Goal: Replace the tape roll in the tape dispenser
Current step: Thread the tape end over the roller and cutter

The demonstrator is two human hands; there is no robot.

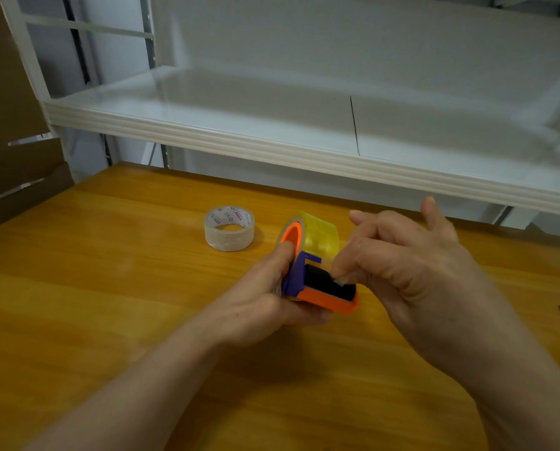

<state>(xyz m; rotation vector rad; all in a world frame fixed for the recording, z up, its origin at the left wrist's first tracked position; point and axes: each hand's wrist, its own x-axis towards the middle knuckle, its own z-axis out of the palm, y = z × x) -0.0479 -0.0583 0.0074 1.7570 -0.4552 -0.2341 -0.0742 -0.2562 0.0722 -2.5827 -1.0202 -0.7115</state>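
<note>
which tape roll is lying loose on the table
The clear roll, flat on the table; the yellow roll sits in the dispenser the left hand holds.

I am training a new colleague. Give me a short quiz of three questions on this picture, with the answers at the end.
1. True or false: the clear tape roll lies flat on the table, touched by neither hand.
2. Which hand grips the tape dispenser while the other pinches the tape end?
3. The mounted roll in the dispenser is: A yellow, B green, C black.
Key: 1 true; 2 the left hand; 3 A.
</note>
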